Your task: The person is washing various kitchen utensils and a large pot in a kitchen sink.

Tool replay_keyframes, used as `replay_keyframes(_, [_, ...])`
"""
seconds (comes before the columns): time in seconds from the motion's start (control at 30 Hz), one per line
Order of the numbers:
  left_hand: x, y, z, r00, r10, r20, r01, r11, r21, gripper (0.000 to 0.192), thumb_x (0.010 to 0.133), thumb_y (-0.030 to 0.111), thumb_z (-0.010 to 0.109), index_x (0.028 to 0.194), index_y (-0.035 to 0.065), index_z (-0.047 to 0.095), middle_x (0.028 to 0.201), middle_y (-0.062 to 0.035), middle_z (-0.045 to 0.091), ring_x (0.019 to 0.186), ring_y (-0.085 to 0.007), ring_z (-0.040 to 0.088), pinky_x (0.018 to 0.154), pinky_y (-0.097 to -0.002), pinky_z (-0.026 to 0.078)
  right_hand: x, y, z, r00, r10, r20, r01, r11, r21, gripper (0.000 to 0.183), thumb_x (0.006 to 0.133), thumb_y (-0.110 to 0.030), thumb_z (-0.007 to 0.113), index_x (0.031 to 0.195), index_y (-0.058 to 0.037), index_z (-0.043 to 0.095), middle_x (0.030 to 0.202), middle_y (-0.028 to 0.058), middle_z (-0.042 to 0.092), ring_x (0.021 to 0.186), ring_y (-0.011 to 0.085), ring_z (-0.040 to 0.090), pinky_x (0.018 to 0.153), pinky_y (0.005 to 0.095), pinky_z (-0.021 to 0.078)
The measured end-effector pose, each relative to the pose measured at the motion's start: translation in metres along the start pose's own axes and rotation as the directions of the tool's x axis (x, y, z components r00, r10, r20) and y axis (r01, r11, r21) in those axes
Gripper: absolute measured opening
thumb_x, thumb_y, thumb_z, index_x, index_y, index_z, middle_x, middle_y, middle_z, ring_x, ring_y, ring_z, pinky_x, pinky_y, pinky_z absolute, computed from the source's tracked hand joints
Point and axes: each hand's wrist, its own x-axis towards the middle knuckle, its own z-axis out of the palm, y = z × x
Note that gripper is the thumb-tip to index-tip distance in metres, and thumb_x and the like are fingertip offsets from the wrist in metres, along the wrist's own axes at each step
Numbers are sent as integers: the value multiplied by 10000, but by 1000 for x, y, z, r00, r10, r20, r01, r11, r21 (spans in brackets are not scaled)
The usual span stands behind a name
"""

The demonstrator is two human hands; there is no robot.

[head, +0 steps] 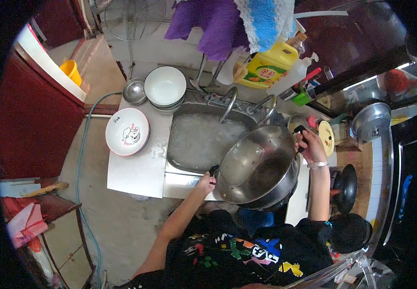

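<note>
A large metal pot (262, 169) with two black side handles is tilted toward the sink, and cloudy liquid (243, 162) lies in its lower side. My left hand (205, 184) grips the handle at its near left. On the opposite side, my right hand (311, 146) holds the other handle, raised higher. Cloudy, foamy water stands in the sink basin (170, 144), which is partly covered by the pot's rim. Two curved metal faucets, the left faucet (230, 104) and the right faucet (271, 108), rise behind the basin.
On the left counter (132, 177) are a stack of white bowls (165, 86), red-rimmed bowls (121, 126) and a metal bowl (134, 91). A yellow jug (270, 67) and a pump bottle (293, 74) stand behind the faucets. Towels (212, 29) hang above. A black wok (347, 189) is at right.
</note>
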Motion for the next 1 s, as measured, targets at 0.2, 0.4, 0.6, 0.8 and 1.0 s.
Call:
replay_keyframes(0.2, [-15,-15,16,999,-43,-20,44,998,47,220,841,274,302,740,84,347,521,2,341,439,-104,331,379,-217,294,4,-18,16,998,4,63,-7,999,46,277,752,-25,395,1003,35,292,676,52,416,484,83,368,649,321,424])
replay_keyframes(0.4, [-11,-24,25,987,-156,40,157,987,-37,212,845,273,289,771,85,353,523,0,339,435,-108,328,381,-215,296,0,-26,35,993,4,118,0,999,-33,136,770,-49,422,901,-42,384,734,59,435,513,78,395,707,314,417])
replay_keyframes(0.6, [-4,-42,29,965,-248,87,256,961,-104,208,848,271,276,802,86,359,525,-2,337,431,-111,324,384,-213,297,-5,-33,57,987,3,159,10,997,-77,117,766,-44,431,869,-2,396,696,32,414,532,84,386,714,332,419])
replay_keyframes(0.8, [-42,-34,62,960,-278,-18,278,961,-6,203,849,261,279,790,83,356,515,1,325,429,-112,317,389,-212,293,-17,-36,73,983,-17,180,38,993,-112,172,765,-32,431,921,0,366,700,35,414,547,93,391,728,341,416])
replay_keyframes(1.0, [25,-58,4,944,-261,203,251,965,75,193,840,278,312,786,95,340,541,26,291,449,-87,296,439,-196,299,-27,-32,92,980,3,201,13,997,-77,277,767,-40,439,1005,26,316,704,44,405,558,98,394,739,347,405])
